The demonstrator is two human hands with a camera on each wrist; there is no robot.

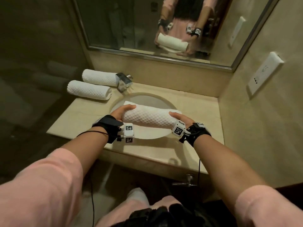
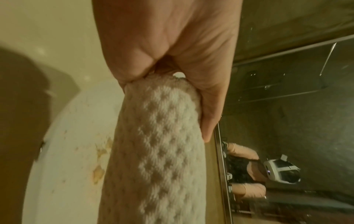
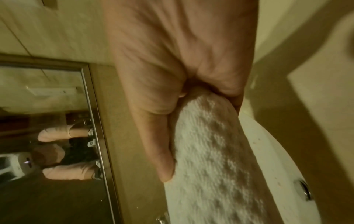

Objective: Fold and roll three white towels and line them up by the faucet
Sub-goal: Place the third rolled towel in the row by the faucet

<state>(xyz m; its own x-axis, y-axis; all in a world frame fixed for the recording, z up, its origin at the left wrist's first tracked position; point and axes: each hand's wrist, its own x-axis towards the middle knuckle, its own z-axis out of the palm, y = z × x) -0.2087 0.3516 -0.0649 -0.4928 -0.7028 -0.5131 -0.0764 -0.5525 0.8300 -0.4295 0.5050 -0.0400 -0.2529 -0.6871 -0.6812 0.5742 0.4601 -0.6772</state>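
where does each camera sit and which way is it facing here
Head: worn on the head, looking forward and down at the sink, mirror and faucet; both forearms show.
Left wrist: looks along the left hand gripping one end of the rolled towel.
Right wrist: looks along the right hand gripping the other end.
Both wrist views share the towel and mirror.
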